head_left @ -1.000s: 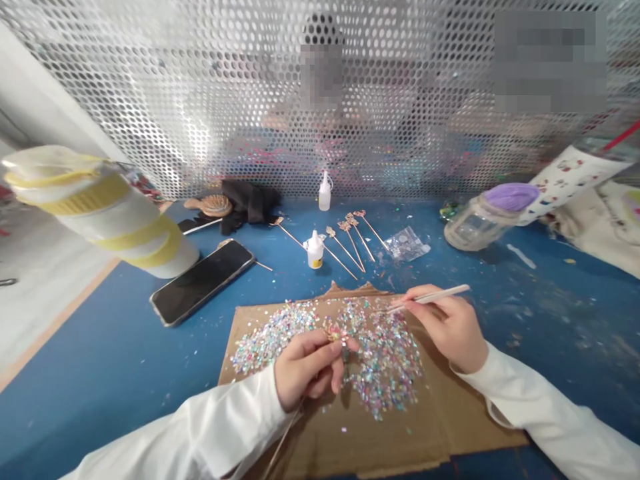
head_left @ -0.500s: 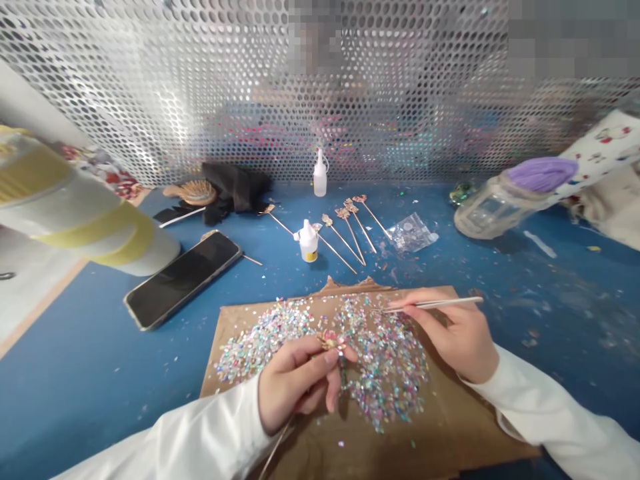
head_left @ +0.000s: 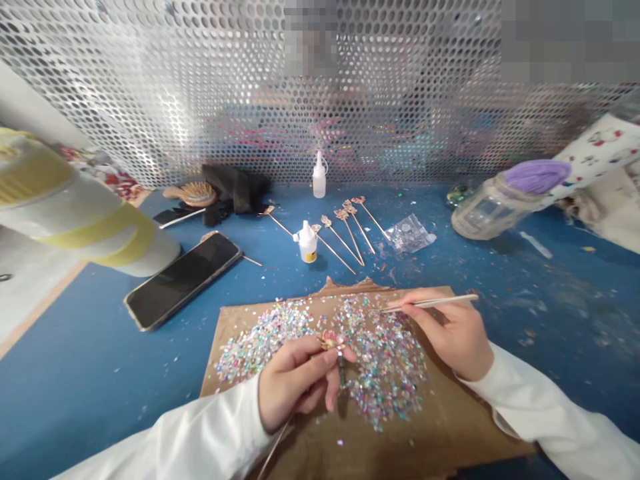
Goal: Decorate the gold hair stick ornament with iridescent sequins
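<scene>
Between thumb and fingers, my left hand (head_left: 303,377) grips a hairpin with a pink and gold flower head (head_left: 332,341); its thin stick (head_left: 274,450) comes out below the wrist. My right hand (head_left: 453,333) is closed on slim metal tweezers (head_left: 430,303), whose tips reach down to the rhinestones at the back of the pile. Whether the tips hold a stone is too small to tell. Loose shiny rhinestones (head_left: 385,373) cover much of a brown cardboard sheet (head_left: 450,427) under both hands.
Beyond the cardboard stand two small glue bottles (head_left: 309,245), with several flower hairpins (head_left: 345,240) and a clear plastic bag (head_left: 411,233). At left are a phone (head_left: 185,277), a tumbler (head_left: 100,220) and a hairbrush (head_left: 197,193). A purple-topped jar (head_left: 487,210) is at right.
The view has shifted very slightly. My right hand and the tweezers appear a touch further left. My left hand keeps the flower hairpin in the same place.
</scene>
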The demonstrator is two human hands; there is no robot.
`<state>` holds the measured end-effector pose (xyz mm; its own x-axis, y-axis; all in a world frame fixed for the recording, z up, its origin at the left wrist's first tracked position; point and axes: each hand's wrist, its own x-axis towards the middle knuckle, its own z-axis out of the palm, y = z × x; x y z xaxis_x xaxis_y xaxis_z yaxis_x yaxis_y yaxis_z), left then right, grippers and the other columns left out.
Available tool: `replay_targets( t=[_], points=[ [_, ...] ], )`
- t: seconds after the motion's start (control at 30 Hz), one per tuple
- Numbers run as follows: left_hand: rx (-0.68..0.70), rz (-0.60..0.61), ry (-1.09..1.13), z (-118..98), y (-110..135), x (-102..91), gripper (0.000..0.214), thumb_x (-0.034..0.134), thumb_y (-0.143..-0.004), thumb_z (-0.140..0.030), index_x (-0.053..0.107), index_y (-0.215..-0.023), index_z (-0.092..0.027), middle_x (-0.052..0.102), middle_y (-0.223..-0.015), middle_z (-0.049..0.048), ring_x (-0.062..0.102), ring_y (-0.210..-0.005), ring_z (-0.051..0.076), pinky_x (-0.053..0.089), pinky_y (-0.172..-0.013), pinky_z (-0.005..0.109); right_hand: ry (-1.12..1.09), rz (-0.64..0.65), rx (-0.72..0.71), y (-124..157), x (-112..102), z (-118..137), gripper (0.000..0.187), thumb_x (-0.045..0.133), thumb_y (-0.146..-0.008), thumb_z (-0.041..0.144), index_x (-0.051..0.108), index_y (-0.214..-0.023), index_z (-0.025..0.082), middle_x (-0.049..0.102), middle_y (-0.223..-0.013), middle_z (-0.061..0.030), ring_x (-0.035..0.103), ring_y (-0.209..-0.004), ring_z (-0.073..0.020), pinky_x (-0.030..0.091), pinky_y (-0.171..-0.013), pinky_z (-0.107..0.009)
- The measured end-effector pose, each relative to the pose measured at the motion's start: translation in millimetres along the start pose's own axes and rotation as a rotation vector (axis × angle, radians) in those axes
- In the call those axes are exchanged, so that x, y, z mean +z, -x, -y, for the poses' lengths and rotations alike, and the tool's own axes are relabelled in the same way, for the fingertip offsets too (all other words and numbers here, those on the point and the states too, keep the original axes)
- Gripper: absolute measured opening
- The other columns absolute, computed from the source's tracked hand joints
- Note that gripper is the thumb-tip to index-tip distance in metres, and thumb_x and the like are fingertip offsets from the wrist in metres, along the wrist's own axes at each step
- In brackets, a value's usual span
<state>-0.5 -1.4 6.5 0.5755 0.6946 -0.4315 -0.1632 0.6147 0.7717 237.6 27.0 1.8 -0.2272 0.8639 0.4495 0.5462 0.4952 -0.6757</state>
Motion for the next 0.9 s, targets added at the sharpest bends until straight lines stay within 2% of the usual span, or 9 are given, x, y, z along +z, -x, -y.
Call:
replay_targets(
  t=[0.1, 0.27, 0.5, 0.9],
  points=[
    [-0.002, -0.007, -0.001, -1, 0, 1.3, 0.041, 0.057, -0.073, -0.045, 0.06, -0.09, -0.008, 0.053, -0.044, -0.0026, 0.025, -0.025, -0.001, 0.011, -0.027, 0.014, -0.007, 0.009, 0.044, -2, 0, -1, 0.014, 0.054, -0.083, 0.013, 0.066, -0.077, 0.019, 0.064, -0.081, 0.0005, 0.06, -0.076, -0.0141, 0.044, -0.074, -0.024],
    [-0.007, -0.003, 0.006, -1, -1, 0.9, 0.042, 0.057, -0.073, -0.045, 0.059, -0.091, -0.008, 0.053, -0.044, -0.0025, 0.025, -0.025, 0.0, 0.011, -0.027, 0.014, -0.158, 0.011, 0.177, -4, 2, -3, 0.011, 0.053, -0.084, 0.016, 0.063, -0.079, 0.018, 0.064, -0.08, -0.001, 0.061, -0.073, -0.0136, 0.049, -0.066, -0.019],
    [0.007, 0.013, 0.006, 0, -2, 0.0, 0.043, 0.058, -0.073, -0.045, 0.059, -0.093, -0.008, 0.055, -0.045, -0.0021, 0.026, -0.025, -0.001, 0.011, -0.027, 0.014, -0.203, 0.008, 0.217, -5, 2, -4, 0.01, 0.053, -0.084, 0.016, 0.061, -0.078, 0.018, 0.064, -0.077, -0.0006, 0.062, -0.071, -0.0126, 0.051, -0.063, -0.016],
    [0.018, 0.032, 0.019, 1, 0, -0.2, 0.039, 0.058, -0.073, -0.044, 0.06, -0.09, -0.008, 0.054, -0.044, -0.0026, 0.026, -0.025, -0.001, 0.012, -0.026, 0.013, -0.215, -0.007, 0.265, -4, 2, -10, 0.011, 0.055, -0.083, 0.022, 0.062, -0.077, 0.016, 0.065, -0.076, -0.0028, 0.062, -0.069, -0.0151, 0.05, -0.062, -0.02]
  ],
)
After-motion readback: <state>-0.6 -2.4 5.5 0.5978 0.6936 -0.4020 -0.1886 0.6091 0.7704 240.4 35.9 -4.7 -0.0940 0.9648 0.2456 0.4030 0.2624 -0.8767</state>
